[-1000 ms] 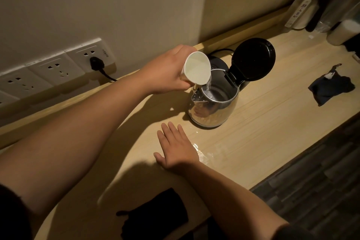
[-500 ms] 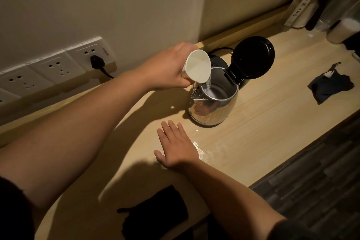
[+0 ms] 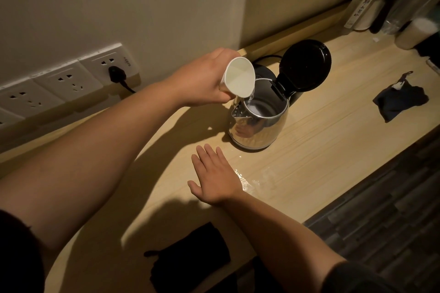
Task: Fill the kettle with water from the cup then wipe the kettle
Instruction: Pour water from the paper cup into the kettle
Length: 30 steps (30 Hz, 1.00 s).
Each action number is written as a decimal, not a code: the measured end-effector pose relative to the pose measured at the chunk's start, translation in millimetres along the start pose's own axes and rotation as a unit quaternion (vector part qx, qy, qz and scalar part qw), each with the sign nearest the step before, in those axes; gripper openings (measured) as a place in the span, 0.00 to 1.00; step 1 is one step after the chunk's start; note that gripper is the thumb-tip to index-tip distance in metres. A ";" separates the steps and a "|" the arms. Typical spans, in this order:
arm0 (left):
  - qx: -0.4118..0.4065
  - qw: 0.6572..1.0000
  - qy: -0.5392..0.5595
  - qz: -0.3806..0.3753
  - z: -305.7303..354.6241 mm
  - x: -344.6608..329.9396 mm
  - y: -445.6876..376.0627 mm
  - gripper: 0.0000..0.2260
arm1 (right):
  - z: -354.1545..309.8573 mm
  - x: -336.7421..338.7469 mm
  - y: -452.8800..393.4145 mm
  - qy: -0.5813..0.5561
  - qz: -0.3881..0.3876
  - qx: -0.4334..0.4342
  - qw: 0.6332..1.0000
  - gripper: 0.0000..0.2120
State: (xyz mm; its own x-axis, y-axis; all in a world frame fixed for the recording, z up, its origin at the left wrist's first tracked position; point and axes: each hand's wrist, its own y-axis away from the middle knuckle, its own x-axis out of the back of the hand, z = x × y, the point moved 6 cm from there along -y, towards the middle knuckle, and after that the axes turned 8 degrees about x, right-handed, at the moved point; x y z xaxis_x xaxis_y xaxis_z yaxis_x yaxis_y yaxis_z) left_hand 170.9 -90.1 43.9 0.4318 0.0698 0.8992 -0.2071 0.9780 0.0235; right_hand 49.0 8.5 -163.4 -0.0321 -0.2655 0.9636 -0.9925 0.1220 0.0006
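Left hand [image 3: 202,81] was wrapped around the tipped paper cup [image 3: 239,78], pouring into the open steel kettle [image 3: 258,123] on the counter [image 3: 321,150] w/ right hand [image 3: 215,177] flat beside it, fingers straight; cup prob light & squishy, so grip mid-body gently.

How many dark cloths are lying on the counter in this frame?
2. One dark cloth lies right of the kettle; another dark cloth lies at the near edge between the arms. More may sit outside the view.
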 end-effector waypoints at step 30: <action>-0.012 0.999 -0.051 -0.004 11.9 4.8 1.4 0.33 | -0.3 0.4 1.8 0.014 0.008 0.002 1.000 0.33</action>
State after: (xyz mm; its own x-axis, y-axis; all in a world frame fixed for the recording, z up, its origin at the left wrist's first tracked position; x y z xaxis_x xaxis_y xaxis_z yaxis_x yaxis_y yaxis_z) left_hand 162.2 -90.7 53.5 0.3411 0.0428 0.9390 -0.1826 0.9829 0.0216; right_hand 47.2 8.8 -162.9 -0.0457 -0.2373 0.9704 -0.9923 0.1230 -0.0166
